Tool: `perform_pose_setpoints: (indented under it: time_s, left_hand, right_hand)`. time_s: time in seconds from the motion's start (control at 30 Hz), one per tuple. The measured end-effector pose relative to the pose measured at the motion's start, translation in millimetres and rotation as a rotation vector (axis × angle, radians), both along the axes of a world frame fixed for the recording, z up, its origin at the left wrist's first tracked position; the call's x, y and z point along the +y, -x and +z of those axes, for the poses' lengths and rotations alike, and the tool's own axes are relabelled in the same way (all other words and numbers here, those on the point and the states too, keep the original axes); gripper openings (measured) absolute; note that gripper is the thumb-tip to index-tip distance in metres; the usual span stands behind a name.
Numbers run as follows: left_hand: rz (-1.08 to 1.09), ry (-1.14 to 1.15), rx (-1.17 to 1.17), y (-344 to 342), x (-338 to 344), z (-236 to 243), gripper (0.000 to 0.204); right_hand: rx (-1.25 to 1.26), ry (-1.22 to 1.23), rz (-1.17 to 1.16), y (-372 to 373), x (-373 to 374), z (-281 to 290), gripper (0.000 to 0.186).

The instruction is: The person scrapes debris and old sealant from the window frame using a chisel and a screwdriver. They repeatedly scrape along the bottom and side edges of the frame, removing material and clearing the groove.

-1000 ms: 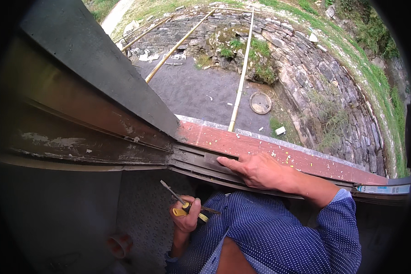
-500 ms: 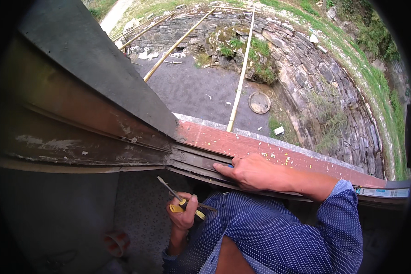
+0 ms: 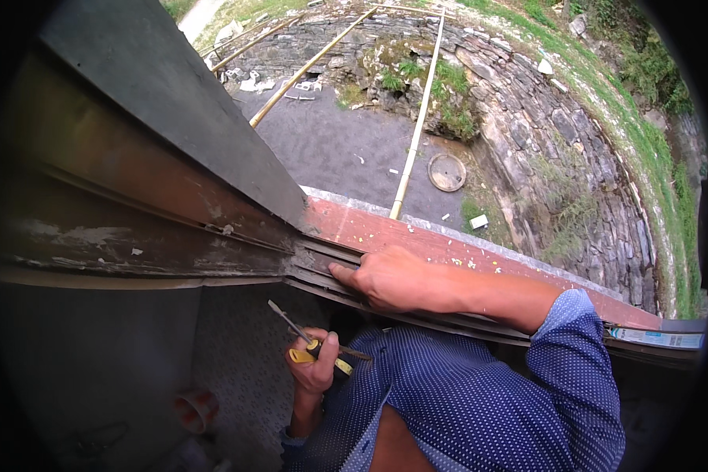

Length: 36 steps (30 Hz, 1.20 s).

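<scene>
My left hand [image 3: 315, 366], low in the picture, grips a screwdriver [image 3: 283, 313] whose metal shaft points up-left, together with another yellow-and-black tool [image 3: 300, 354] that I cannot fully make out. My right hand [image 3: 385, 279] rests on the dark metal window track [image 3: 315, 263] by the corner of the dark frame [image 3: 157, 134]. Its index finger reaches into the grooves and the other fingers are curled; whatever lies beneath them is hidden. A red painted sill [image 3: 346, 216], scattered with small flakes, runs just beyond the track.
Outside and below are bamboo poles [image 3: 419, 110], a curved stone wall [image 3: 558, 141], a round lid [image 3: 447, 172] and a small white block [image 3: 478, 222]. An orange-and-grey bucket [image 3: 197, 411] sits in shadow indoors at lower left. A labelled strip [image 3: 653, 338] lies at the track's right end.
My right hand has slid left along the track toward the corner. A bit of blue seen under its fingers half a second ago is now hidden. My left hand has shifted slightly.
</scene>
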<state>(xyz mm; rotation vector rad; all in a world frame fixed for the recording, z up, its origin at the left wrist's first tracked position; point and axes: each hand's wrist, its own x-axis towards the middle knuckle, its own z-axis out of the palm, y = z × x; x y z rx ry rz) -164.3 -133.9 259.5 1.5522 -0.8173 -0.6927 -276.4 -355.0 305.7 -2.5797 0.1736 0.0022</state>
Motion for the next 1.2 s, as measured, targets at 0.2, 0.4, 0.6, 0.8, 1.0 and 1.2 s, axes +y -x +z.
perform_pose_setpoints:
  time_s: [0.2, 0.4, 0.6, 0.8, 1.0, 1.2]
  left_hand:
    - [-0.019, -0.018, -0.005, 1.6, -1.5, -2.5, 0.012]
    - [-0.038, -0.032, -0.120, -1.5, 7.1, -5.9, 0.011]
    - [-0.019, -0.027, -0.013, 2.4, 5.1, -15.0, 0.010]
    - [-0.062, -0.032, -0.138, 3.5, -1.4, 2.0, 0.011]
    - [-0.014, -0.051, 0.002, 2.9, 5.4, -8.9, 0.012]
    - [-0.042, -0.057, -0.115, 3.0, 1.3, -7.6, 0.011]
  right_hand:
    - [0.012, 0.047, -0.016, 0.7, 3.4, 1.1, 0.066]
    - [0.086, 0.062, 0.001, 4.5, 2.6, 11.8, 0.065]
    - [0.117, 0.008, 0.004, -4.9, 0.6, 9.7, 0.067]
    - [0.093, 0.026, -0.018, 0.9, 5.0, 8.7, 0.066]
    - [0.146, 0.077, -0.026, -2.2, 9.6, 10.5, 0.064]
    - [0.101, 0.006, -0.035, 0.5, 6.6, 10.8, 0.067]
